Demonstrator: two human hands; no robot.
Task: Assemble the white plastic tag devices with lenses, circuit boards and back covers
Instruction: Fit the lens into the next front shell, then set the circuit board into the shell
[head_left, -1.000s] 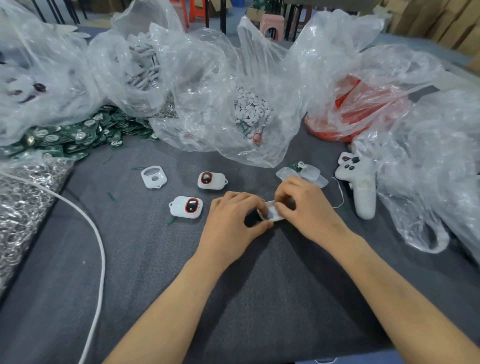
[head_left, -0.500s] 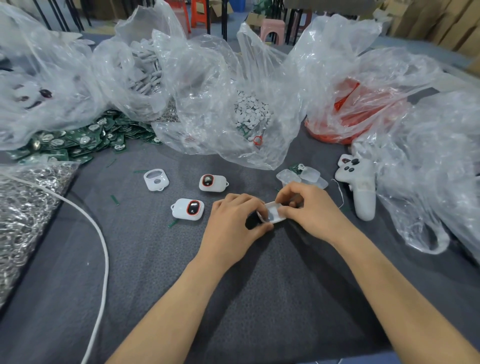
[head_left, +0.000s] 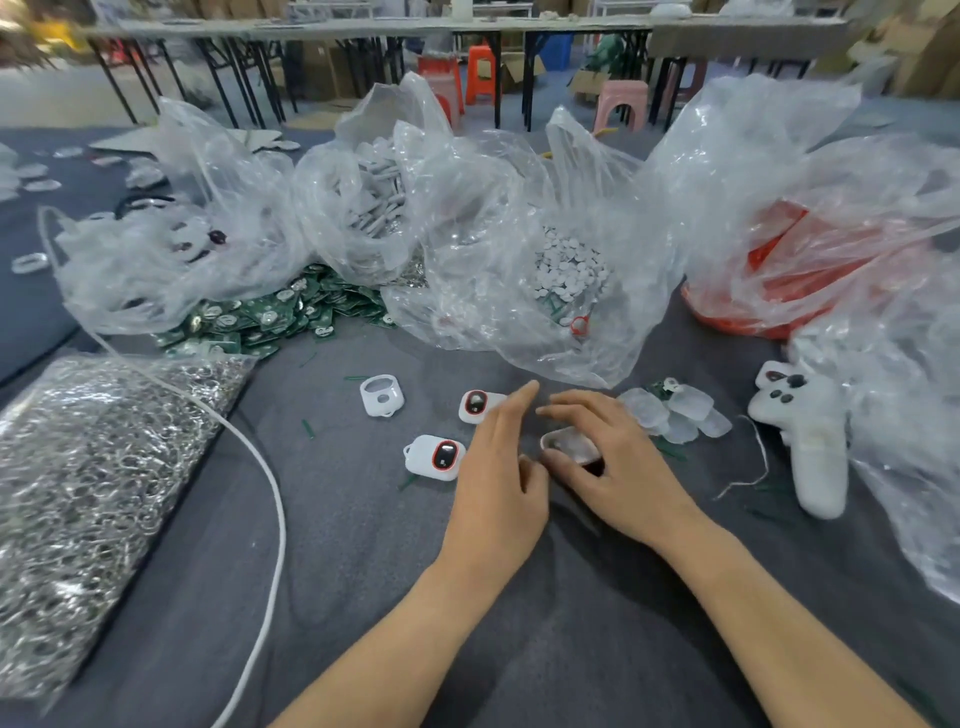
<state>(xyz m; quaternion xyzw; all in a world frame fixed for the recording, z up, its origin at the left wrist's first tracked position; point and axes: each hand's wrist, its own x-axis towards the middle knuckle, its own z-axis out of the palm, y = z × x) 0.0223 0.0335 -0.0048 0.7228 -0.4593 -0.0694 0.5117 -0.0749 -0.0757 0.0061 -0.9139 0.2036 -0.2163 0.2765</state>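
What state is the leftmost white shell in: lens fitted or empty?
Empty: the shell shows a bare window, while the near tag and far tag beside it carry red-ringed dark lenses.

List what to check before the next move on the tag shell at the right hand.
1. Left hand free: ok, fingers straight, holding nothing.
2. Right hand gripping tag shell: cannot tell; thumb against it, fingers spread.
3. Lens seated in shell: cannot tell.
4. Spare clear lenses beside right hand: ok.
5. Green circuit boards stocked, far left: ok.
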